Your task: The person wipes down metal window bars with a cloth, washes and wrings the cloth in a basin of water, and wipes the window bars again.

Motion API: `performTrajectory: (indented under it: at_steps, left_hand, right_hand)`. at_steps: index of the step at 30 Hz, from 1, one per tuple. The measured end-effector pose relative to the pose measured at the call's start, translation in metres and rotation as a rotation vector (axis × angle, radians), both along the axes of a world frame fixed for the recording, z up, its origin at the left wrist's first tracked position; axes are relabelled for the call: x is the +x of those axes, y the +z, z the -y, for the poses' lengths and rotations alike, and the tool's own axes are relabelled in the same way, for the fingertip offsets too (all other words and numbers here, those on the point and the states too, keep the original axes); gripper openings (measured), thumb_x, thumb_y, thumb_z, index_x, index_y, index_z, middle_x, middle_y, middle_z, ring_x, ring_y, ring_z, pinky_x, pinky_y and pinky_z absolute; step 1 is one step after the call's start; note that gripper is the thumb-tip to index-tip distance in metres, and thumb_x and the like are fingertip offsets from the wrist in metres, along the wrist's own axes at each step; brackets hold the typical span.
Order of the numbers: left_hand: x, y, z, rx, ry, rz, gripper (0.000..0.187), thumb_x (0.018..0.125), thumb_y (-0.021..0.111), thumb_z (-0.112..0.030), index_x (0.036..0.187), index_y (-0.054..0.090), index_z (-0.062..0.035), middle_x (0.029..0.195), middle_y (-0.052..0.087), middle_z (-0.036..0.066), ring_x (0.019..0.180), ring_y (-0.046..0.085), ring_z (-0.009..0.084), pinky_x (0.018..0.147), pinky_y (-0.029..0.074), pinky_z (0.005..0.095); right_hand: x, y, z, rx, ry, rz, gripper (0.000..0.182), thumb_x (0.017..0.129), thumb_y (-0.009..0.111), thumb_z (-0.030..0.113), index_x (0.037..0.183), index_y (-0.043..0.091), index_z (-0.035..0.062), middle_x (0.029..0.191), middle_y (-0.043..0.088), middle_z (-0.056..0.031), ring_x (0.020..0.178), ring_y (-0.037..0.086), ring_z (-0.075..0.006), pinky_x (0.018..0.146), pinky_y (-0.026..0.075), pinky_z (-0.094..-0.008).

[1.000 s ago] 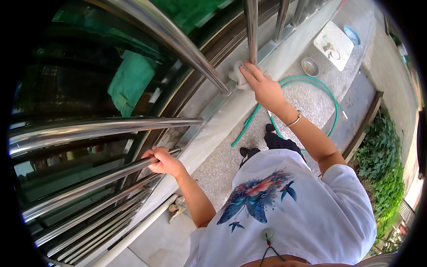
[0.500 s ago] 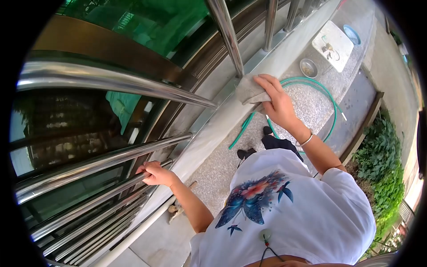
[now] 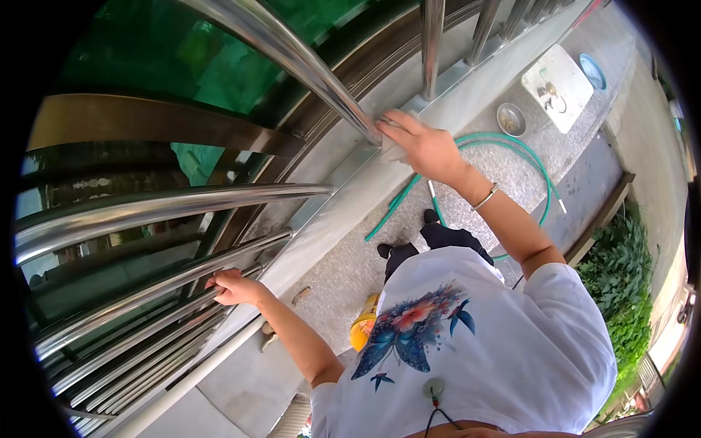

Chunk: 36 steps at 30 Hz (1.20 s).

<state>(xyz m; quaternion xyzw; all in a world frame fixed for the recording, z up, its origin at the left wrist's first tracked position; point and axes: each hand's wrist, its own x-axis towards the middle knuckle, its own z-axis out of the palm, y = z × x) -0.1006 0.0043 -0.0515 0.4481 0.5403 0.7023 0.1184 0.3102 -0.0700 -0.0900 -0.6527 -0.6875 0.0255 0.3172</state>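
A grey-beige cloth [image 3: 395,150] lies under the fingers of my right hand [image 3: 427,150], pressed on the ledge at the foot of a shiny metal bar [image 3: 321,77]. Part of the cloth is hidden by the palm. Lower left, my left hand [image 3: 235,287] is closed round one of the thinner metal rails [image 3: 157,310]. More polished bars rise from the pale stone ledge [image 3: 347,197], with green-tinted window glass [image 3: 175,66] behind them.
A green hose [image 3: 544,175] loops on the speckled floor beside my feet. Beyond it are a metal bowl [image 3: 511,120], a white board with small items [image 3: 577,91] and a blue basin [image 3: 593,71]. A yellow bucket [image 3: 361,332] stands near my shirt; plants [image 3: 621,285] grow at right.
My right hand has moved left with the cloth, up to the foot of the bar. The view has shifted, and the yellow bucket has come into sight. My left hand stays on the rail.
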Motion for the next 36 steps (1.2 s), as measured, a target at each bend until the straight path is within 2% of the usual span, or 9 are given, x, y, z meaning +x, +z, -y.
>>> performTrajectory:
  at_steps: [8, 11, 13, 17, 20, 23, 28, 32, 36]
  left_hand:
    - [0.003, 0.009, 0.006, -0.044, -0.089, 0.099, 0.013, 0.086, 0.053, -0.006, 0.081, 0.042, -0.0074, 0.052, 0.034, -0.002, 0.047, 0.026, 0.0078, 0.048, 0.030, 0.0266]
    - [0.005, 0.011, 0.008, -0.064, -0.089, 0.069, 0.007, 0.087, 0.046, -0.008, 0.086, 0.042, -0.0026, 0.053, 0.036, -0.001, 0.049, 0.030, 0.0085, 0.052, 0.035, 0.0246]
    - [0.005, 0.009, 0.007, -0.051, -0.059, 0.071, 0.007, 0.086, 0.046, -0.008, 0.086, 0.042, -0.0025, 0.053, 0.036, -0.001, 0.049, 0.030, 0.0085, 0.051, 0.035, 0.0250]
    - [0.012, 0.009, 0.003, -0.013, 0.029, 0.071, 0.006, 0.086, 0.047, -0.007, 0.087, 0.043, -0.0021, 0.052, 0.037, 0.000, 0.048, 0.030, 0.0085, 0.049, 0.035, 0.0264]
    - [0.011, 0.009, 0.002, -0.003, 0.049, 0.034, 0.008, 0.085, 0.046, -0.008, 0.079, 0.042, -0.0038, 0.052, 0.038, 0.002, 0.048, 0.033, 0.0103, 0.049, 0.036, 0.0271]
    - [0.012, 0.009, 0.003, 0.003, 0.067, 0.043, 0.017, 0.086, 0.048, -0.007, 0.073, 0.037, -0.0066, 0.053, 0.037, 0.000, 0.047, 0.033, 0.0097, 0.046, 0.033, 0.0249]
    - [0.008, 0.008, 0.004, 0.007, 0.080, 0.097, 0.011, 0.083, 0.046, -0.007, 0.076, 0.039, -0.0031, 0.055, 0.044, 0.005, 0.049, 0.041, 0.0122, 0.049, 0.038, 0.0259]
    - [0.003, 0.003, 0.003, -0.012, 0.029, 0.081, 0.010, 0.083, 0.049, -0.005, 0.079, 0.039, -0.0037, 0.057, 0.043, 0.003, 0.049, 0.039, 0.0107, 0.047, 0.037, 0.0246]
    - [0.004, 0.005, 0.005, -0.031, 0.004, 0.089, 0.012, 0.085, 0.050, -0.006, 0.080, 0.040, -0.0043, 0.056, 0.041, 0.002, 0.049, 0.039, 0.0097, 0.048, 0.036, 0.0242]
  right_hand:
    - [0.042, 0.008, 0.019, -0.036, -0.050, 0.080, 0.063, 0.067, 0.055, -0.006, 0.126, 0.055, 0.0169, 0.130, 0.052, -0.0024, 0.101, 0.062, -0.0254, 0.073, 0.055, -0.0321]
    - [0.052, -0.012, 0.048, 0.015, -0.014, 0.020, 0.052, 0.072, 0.056, 0.000, 0.122, 0.056, 0.0174, 0.124, 0.055, -0.0016, 0.092, 0.063, -0.0251, 0.069, 0.054, -0.0335]
    - [0.065, -0.030, 0.068, -0.247, -0.016, -0.245, 0.048, 0.073, 0.054, 0.000, 0.118, 0.057, 0.0141, 0.116, 0.059, -0.0079, 0.093, 0.062, -0.0311, 0.075, 0.052, -0.0396]
    - [0.064, -0.004, 0.076, -0.292, -0.180, -0.452, 0.042, 0.074, 0.053, 0.001, 0.115, 0.056, 0.0087, 0.110, 0.060, -0.0141, 0.095, 0.060, -0.0350, 0.082, 0.049, -0.0399]
    - [0.048, 0.031, 0.053, 0.004, -0.128, -0.758, 0.037, 0.079, 0.053, 0.002, 0.116, 0.054, 0.0007, 0.112, 0.058, -0.0161, 0.104, 0.058, -0.0274, 0.090, 0.044, -0.0294]
    - [0.037, 0.070, 0.035, 0.149, 0.173, -0.964, 0.038, 0.079, 0.053, 0.003, 0.117, 0.054, 0.0006, 0.122, 0.055, -0.0131, 0.115, 0.052, -0.0256, 0.098, 0.038, -0.0310]
    - [0.032, 0.206, 0.004, 0.653, 0.524, -0.619, 0.033, 0.077, 0.054, 0.002, 0.109, 0.061, 0.0006, 0.124, 0.053, -0.0142, 0.117, 0.049, -0.0247, 0.102, 0.034, -0.0339]
    - [0.011, 0.325, -0.032, 1.120, 0.391, -0.128, 0.027, 0.079, 0.060, 0.014, 0.102, 0.055, -0.0007, 0.115, 0.053, -0.0163, 0.107, 0.052, -0.0239, 0.091, 0.043, -0.0351]
    - [-0.031, 0.383, -0.094, 1.314, 0.145, -0.121, 0.043, 0.074, 0.066, 0.012, 0.108, 0.043, -0.0028, 0.105, 0.052, -0.0155, 0.097, 0.054, -0.0239, 0.084, 0.045, -0.0356]
